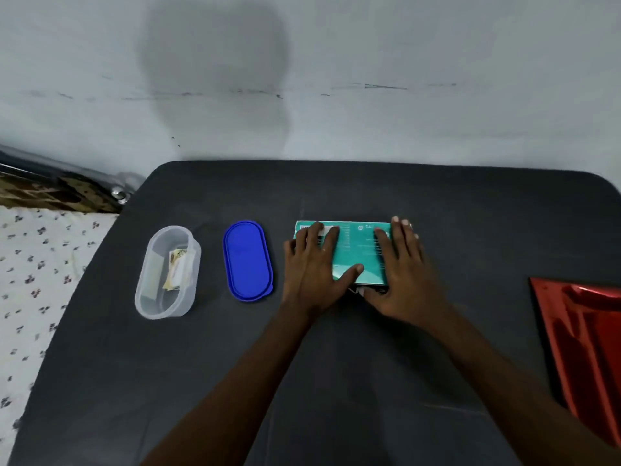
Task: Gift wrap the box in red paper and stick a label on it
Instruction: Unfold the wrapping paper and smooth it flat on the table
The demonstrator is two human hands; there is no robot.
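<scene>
Two bare forearms enter from the near edge and reach forward over the dark table (201, 364).

At the right edge, nearest the camera, lies the red paper (584, 338), a glossy creased sheet flat on the table and partly cut off by the frame. It sits well apart from the hands.

At mid-table lies the box (356, 250), teal with small printed text on its upper face, resting flat.

- The left hand (311, 267) rests on the left part of the box. Its fingers lie straight and spread across the top, reaching the far edge; the thumb points right along the near part of the top face. Nothing is curled around the box.
- The right hand (403, 267) rests on the right part of the box, fingers straight and extended to the far right corner. The palm covers the near right corner. The thumb's position at the near edge cannot be told clearly.

Left of the box, just beside the left hand, lies a blue lid (248, 261), oval and flat on the table.

Farther left stands a clear tub (168, 272), oval and uncovered, with small paper items (176, 267) inside; what they are cannot be told.

Beyond the table stands a grey wall (369, 79).
</scene>
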